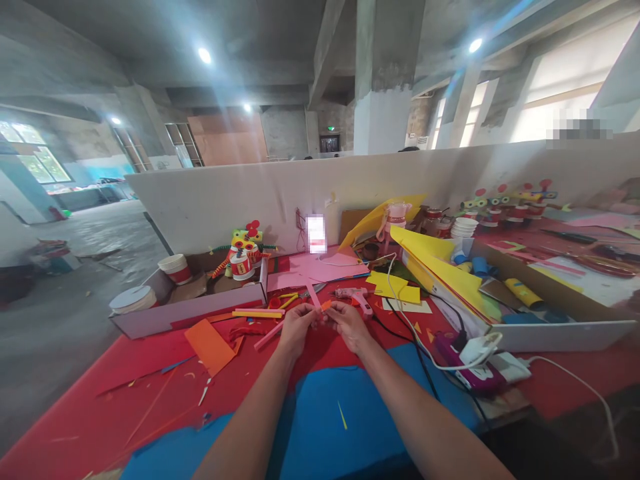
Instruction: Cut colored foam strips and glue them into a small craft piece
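My left hand (299, 327) is closed, its fingertips pinching a pink paper strip (313, 293) that sticks up beyond them. Close beside it, my right hand (349, 325) pinches a small orange paper piece (326, 305). The fingertips of both hands nearly meet, so how the strip and the orange piece touch is hidden. Another pink strip (267, 336) lies by my left wrist. Just beyond my right hand rests a pink hot glue gun (356, 298). Scissors (313, 289) lie past my left hand. Blue sheet material (345, 413) is spread under my forearms.
An orange sheet (210, 347) lies on the red table covering (150, 380). At left, a box (190, 310) holds cups and a paper-cup figure (244, 257). Yellow sheets and another box (565, 337) stand right. Cables run from a purple power strip (465, 367).
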`<action>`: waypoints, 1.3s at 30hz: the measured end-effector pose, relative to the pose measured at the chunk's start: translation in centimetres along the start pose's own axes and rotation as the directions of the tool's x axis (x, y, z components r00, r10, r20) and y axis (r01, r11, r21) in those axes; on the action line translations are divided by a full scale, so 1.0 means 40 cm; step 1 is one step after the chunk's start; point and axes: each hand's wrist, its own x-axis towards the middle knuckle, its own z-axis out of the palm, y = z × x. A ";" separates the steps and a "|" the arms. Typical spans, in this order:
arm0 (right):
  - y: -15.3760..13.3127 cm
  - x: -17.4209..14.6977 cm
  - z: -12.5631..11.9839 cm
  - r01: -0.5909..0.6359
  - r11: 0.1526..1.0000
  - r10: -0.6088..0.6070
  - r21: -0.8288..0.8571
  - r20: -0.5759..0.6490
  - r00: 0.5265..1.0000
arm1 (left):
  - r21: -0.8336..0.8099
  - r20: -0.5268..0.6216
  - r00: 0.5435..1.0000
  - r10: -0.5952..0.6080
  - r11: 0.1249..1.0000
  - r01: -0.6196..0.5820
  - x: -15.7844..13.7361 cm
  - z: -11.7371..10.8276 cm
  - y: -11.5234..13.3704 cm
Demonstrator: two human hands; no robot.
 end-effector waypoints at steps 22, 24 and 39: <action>0.017 0.009 0.006 0.054 0.999 -0.053 0.005 -0.129 0.990 | -0.006 0.054 0.998 -0.030 1.000 0.030 0.008 0.004 -0.028; 0.014 0.006 0.009 0.039 0.999 -0.039 0.001 -0.082 0.996 | -0.001 -0.010 0.999 -0.039 0.999 0.039 0.011 0.000 -0.030; -0.011 0.003 -0.002 0.097 0.956 -0.122 -0.279 -0.076 0.990 | 0.124 -0.063 0.998 0.011 0.992 -0.003 0.005 0.000 -0.011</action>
